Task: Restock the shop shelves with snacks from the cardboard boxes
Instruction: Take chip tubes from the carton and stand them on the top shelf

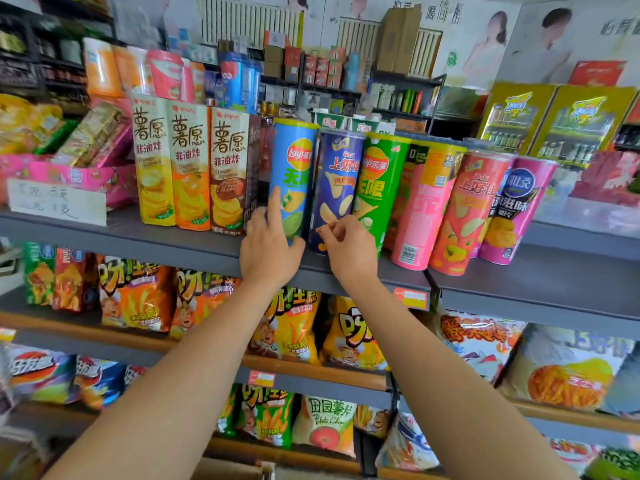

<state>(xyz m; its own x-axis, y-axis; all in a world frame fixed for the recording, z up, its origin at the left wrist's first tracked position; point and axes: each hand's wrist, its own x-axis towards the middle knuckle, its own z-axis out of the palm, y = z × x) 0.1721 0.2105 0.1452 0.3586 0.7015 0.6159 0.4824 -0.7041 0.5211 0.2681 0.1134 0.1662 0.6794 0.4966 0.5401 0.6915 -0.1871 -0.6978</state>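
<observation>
Both bare forearms reach up from the bottom edge to the top grey shelf (519, 292). On it stands a row of upright snack packs: three tall chip cartons (194, 168) at left, then chip canisters running right. Left hand (268, 245) lies flat-ish against the lower part of the blue Lay's canister (292, 174), index finger straight up its left side, thumb near the base; fingers loose and spread, not wrapped round. Right hand (348, 249) sits at the base of the purple chip canister (337, 188), just right of the blue one; fingers curled, tips pinched at its lower front, grip unclear. Green Lay's canister (379, 188) touches the purple one's right side. Pink canisters (426, 209) lean further right. Chip bags (138, 296) fill the lower shelves.
</observation>
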